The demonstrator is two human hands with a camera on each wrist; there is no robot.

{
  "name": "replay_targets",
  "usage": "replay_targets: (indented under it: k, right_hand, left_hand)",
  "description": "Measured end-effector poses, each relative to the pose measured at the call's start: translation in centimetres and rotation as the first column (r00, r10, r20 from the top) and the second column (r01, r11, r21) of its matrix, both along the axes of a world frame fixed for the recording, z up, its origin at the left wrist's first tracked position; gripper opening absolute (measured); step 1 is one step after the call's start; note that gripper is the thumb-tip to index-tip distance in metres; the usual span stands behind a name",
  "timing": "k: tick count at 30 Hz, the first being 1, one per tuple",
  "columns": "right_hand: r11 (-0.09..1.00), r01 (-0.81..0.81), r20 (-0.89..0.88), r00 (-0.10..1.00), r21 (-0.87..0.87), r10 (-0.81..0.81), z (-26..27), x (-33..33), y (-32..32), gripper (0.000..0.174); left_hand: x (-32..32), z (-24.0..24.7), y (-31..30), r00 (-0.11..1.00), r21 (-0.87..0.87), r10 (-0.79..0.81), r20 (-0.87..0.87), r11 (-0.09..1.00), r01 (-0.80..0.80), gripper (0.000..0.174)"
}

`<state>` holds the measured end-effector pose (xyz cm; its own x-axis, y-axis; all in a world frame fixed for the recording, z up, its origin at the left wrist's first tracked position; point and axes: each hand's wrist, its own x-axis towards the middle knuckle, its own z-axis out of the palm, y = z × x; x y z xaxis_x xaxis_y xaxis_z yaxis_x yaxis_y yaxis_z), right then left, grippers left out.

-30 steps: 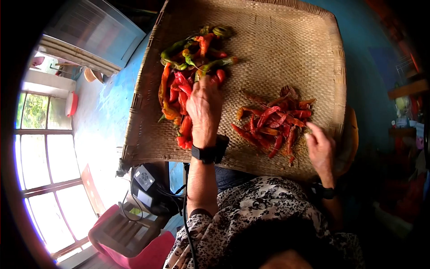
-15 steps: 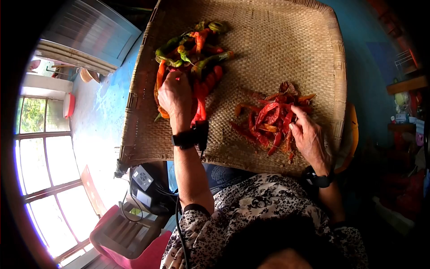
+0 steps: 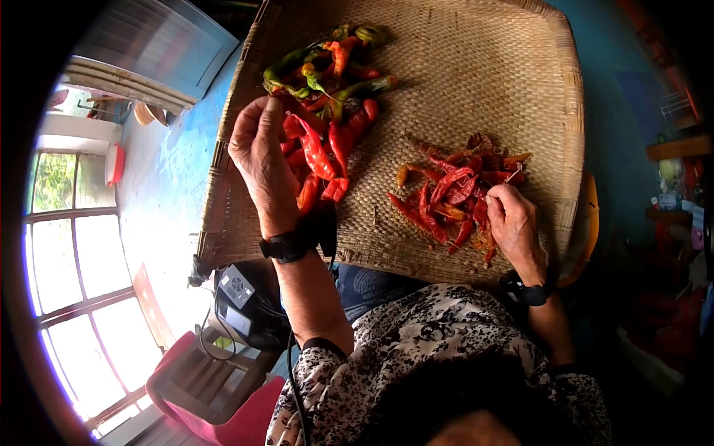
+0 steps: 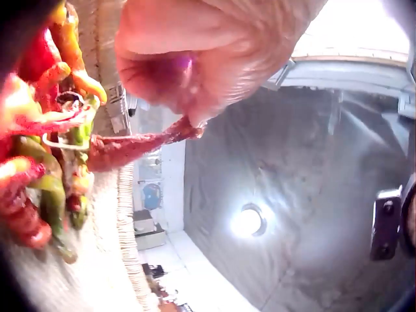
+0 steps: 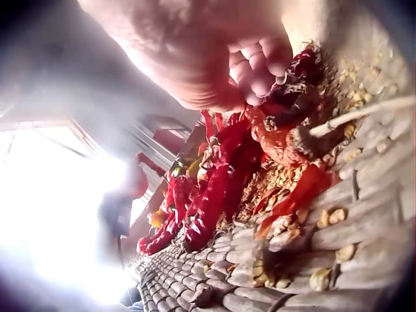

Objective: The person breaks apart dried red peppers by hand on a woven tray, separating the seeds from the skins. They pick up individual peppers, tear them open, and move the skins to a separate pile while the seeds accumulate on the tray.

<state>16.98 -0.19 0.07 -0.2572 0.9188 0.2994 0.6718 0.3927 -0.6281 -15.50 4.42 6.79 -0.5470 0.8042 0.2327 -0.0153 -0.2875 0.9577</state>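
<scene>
My left hand [image 3: 264,163] is raised at the left side of a pile of plump red, orange and green chili peppers [image 3: 318,154]. Thumb and fingers pinch a wrinkled red chili pepper [image 4: 136,148] by one end, as the left wrist view shows. On the right, my right hand [image 3: 517,230] is at the edge of a heap of dried red chilies [image 3: 452,186], its thumb and forefinger closed together on a dried chili there. The right wrist view shows its other fingers [image 5: 255,68] curled in over the heap. Both piles lie on a woven tray [image 3: 476,67].
Loose pale seeds [image 5: 320,279] are scattered on the weave around the dried heap. The tray has a raised rim [image 3: 571,111]. Below left stand a grey stool [image 3: 212,372] with pink cloth and a device with black cables [image 3: 238,291]. A window [image 3: 82,275] is at the left.
My left hand has moved left and away from the middle of the fresh pile, uncovering red peppers there. My right hand came in to the dried heap, and its thumb and forefinger have closed together.
</scene>
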Motion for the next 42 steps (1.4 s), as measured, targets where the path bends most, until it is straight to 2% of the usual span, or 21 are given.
replay_targets:
  k: [3, 5, 8, 14, 18, 20, 21, 22, 23, 24, 25, 26, 27, 28, 29, 30, 31, 32, 34, 38, 42]
  right_hand:
    - [0.999, 0.019, -0.066, 0.998, -0.034, -0.021, 0.6, 0.2, -0.5, 0.010]
    - [0.997, 0.032, -0.113, 0.993, -0.068, -0.039, 1.1, 0.5, -0.8, 0.008]
    - [0.996, 0.013, -0.135, 0.990, -0.087, -0.025, 1.6, 1.1, -1.3, 0.005]
    - [0.997, -0.014, -0.130, 0.991, -0.071, 0.005, 1.9, 1.1, -1.8, 0.006]
    - [0.997, -0.007, -0.122, 0.992, -0.074, -0.002, 2.1, 1.2, -2.1, 0.007]
    - [0.998, 0.006, -0.150, 0.989, -0.056, -0.014, 2.3, 1.0, -2.3, 0.008]
    - [0.999, 0.020, -0.178, 0.984, -0.037, -0.027, 2.4, 0.9, -2.4, 0.009]
    - [0.999, 0.019, -0.179, 0.984, -0.038, -0.026, 2.6, 0.8, -2.5, 0.009]
    - [0.998, 0.019, -0.218, 0.975, -0.066, -0.033, 2.8, 0.7, -2.6, 0.010]
    - [0.995, 0.017, -0.255, 0.966, -0.095, -0.041, 3.1, 0.6, -2.7, 0.011]
    - [0.995, 0.012, -0.253, 0.967, -0.098, -0.037, 3.3, 0.6, -2.8, 0.011]
    - [0.990, -0.010, -0.305, 0.952, -0.137, -0.033, 3.5, 0.7, -2.8, 0.011]
    - [0.984, -0.034, -0.357, 0.934, -0.172, -0.030, 3.8, 0.8, -2.7, 0.011]
    - [0.975, -0.051, -0.431, 0.901, -0.217, -0.049, 4.4, 1.1, -2.8, 0.010]
    - [0.980, 0.004, -0.451, 0.888, -0.197, -0.094, 4.9, 1.5, -2.8, 0.011]
    - [0.982, 0.059, -0.472, 0.871, -0.179, -0.138, 5.3, 2.0, -2.7, 0.011]
    - [0.979, 0.145, -0.497, 0.845, -0.140, -0.196, 5.5, 3.0, -2.6, 0.012]
    - [0.967, 0.232, -0.524, 0.814, -0.105, -0.252, 5.6, 4.3, -2.3, 0.014]
    - [0.952, 0.303, -0.723, 0.646, -0.053, -0.246, 5.9, 6.8, -1.8, 0.017]
    - [0.806, 0.586, -0.728, 0.587, 0.081, -0.354, 4.5, 12.6, -1.6, 0.020]
    - [0.727, 0.677, -0.584, 0.549, -0.110, -0.599, 2.3, 14.0, -2.1, 0.031]
  left_hand:
    - [-0.3, 0.8, 0.1, 0.984, 0.062, -0.109, 0.143, 0.993, 0.101, 0.012]
    - [-1.1, 0.2, 0.6, 0.893, 0.095, -0.176, 0.413, 0.984, 0.150, 0.012]
    - [-0.9, -0.2, 0.2, 0.817, 0.121, -0.247, 0.521, 0.969, 0.216, 0.013]
    - [-0.5, -0.8, 0.1, 0.777, 0.165, -0.362, 0.515, 0.931, 0.325, 0.016]
    - [-1.9, -0.6, 0.2, 0.971, 0.046, -0.082, 0.225, 0.996, 0.073, 0.013]
    - [-3.8, -2.1, 0.5, 0.990, 0.068, 0.104, -0.094, 0.993, -0.098, 0.020]
    - [-3.6, -2.0, 0.3, 0.990, 0.067, 0.105, -0.094, 0.993, -0.098, 0.020]
    - [-3.2, -1.9, 0.1, 0.786, 0.092, 0.363, -0.500, 0.925, -0.369, 0.020]
    - [-2.5, -1.7, -0.2, 0.368, 0.228, 0.495, -0.787, 0.788, -0.572, 0.020]
    - [-0.6, -1.2, -0.4, 0.629, 0.218, 0.448, -0.635, 0.885, -0.411, 0.026]
    - [1.1, -1.7, -0.1, 0.795, 0.231, 0.347, -0.498, 0.936, -0.264, 0.025]
    - [3.0, -1.0, -1.0, 0.679, 0.098, 0.182, -0.711, 0.982, -0.161, 0.027]
    - [6.0, -0.7, -1.4, 0.674, 0.039, 0.052, -0.737, 0.999, -0.035, 0.025]
    - [7.5, -4.5, -0.5, 0.698, 0.050, -0.131, -0.704, 0.971, 0.233, 0.028]
    - [10.2, -2.5, -1.8, 0.557, -0.129, -0.320, -0.766, 0.926, 0.355, 0.025]
    - [12.7, -2.8, -2.0, 0.399, -0.144, -0.313, -0.862, 0.905, 0.400, 0.021]
    - [14.6, -5.8, -2.5, 0.330, -0.046, -0.189, -0.925, 0.917, 0.397, 0.023]
    - [16.1, -6.8, -3.0, 0.333, -0.142, -0.280, -0.900, 0.912, 0.384, 0.025]
    - [16.9, -6.3, -3.5, 0.149, -0.176, -0.259, -0.954, 0.891, 0.419, 0.029]
    - [17.2, -7.9, -3.6, 0.149, -0.292, -0.368, -0.918, 0.880, 0.375, 0.033]
    - [16.9, -7.4, -3.5, 0.233, -0.340, -0.402, -0.885, 0.902, 0.266, 0.034]
